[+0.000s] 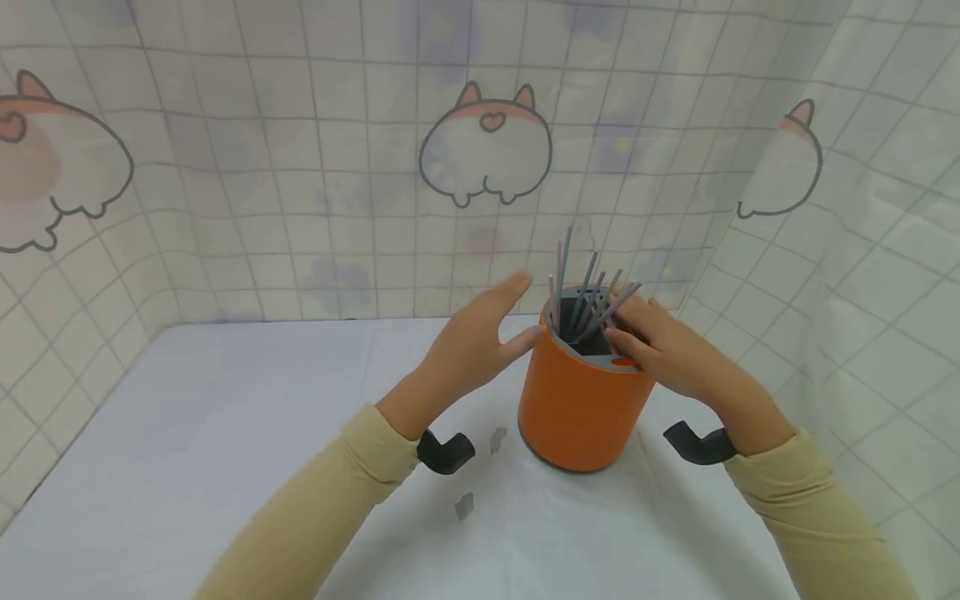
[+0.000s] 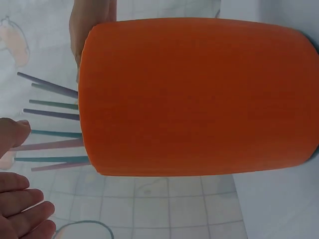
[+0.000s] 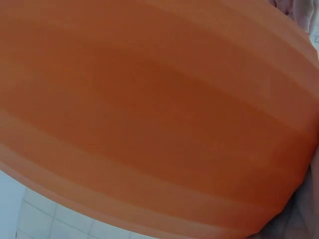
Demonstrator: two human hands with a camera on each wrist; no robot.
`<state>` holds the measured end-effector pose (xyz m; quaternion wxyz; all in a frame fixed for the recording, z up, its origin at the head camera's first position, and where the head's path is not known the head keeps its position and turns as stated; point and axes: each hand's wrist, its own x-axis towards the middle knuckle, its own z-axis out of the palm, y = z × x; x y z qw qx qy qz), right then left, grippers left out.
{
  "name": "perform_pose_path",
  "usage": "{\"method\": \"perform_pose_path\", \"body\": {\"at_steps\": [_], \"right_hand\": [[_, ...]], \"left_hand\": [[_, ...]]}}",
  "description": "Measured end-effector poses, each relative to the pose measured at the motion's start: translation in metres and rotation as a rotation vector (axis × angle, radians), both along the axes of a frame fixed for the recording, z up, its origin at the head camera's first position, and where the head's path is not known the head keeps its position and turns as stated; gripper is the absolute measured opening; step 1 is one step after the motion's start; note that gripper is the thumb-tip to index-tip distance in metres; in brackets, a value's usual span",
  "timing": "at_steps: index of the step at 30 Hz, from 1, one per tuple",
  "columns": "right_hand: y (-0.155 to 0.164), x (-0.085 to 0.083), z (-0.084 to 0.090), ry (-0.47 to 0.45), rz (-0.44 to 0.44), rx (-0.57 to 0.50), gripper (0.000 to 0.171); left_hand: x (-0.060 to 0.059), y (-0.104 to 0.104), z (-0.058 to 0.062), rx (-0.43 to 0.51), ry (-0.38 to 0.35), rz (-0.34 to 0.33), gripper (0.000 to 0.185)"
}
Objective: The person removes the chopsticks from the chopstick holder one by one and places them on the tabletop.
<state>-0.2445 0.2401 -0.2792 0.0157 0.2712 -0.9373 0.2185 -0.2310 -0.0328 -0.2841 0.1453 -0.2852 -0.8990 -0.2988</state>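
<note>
My hands flanked the orange holder point(image 1: 577, 400): my left hand point(image 1: 480, 337) lay open, thumb tip touching its rim, while my right hand point(image 1: 663, 346) rested over the far edge, fingers curled at the thin sticks point(image 1: 588, 292). The holder stood on the worktop point(image 1: 187, 433) between my wrists. I judged it rigid, smooth-walled and light, best gripped around its sides; the sticks seemed slender, loose and easily bent.

Both arms wore long beige sleeves point(image 1: 337, 492); a black curved camera mount point(image 1: 446, 451) sat strapped at each wrist; hands were bare.
</note>
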Motion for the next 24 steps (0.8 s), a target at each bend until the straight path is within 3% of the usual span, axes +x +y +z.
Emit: {"method": "perform_pose_path", "body": {"at_steps": [4, 8, 11, 17, 24], "right_hand": [[-0.001, -0.001, -0.004, 0.028, 0.022, 0.012, 0.016], [-0.001, 0.000, -0.005, 0.029, -0.004, 0.049, 0.042], [0.000, 0.002, -0.005, 0.010, -0.042, 0.093, 0.056], [-0.001, 0.006, -0.002, -0.023, -0.074, 0.114, 0.059], [0.000, 0.006, -0.002, -0.016, -0.074, 0.111, 0.057]], "left_hand": [[-0.002, 0.007, -0.003, 0.076, 0.046, -0.035, 0.064], [-0.004, 0.013, -0.005, 0.152, 0.084, -0.057, 0.061], [-0.007, 0.018, -0.006, 0.229, 0.048, -0.072, 0.057], [-0.014, 0.027, -0.009, 0.415, -0.104, -0.103, 0.047], [-0.015, 0.034, -0.011, 0.476, -0.135, -0.084, 0.038]]}}
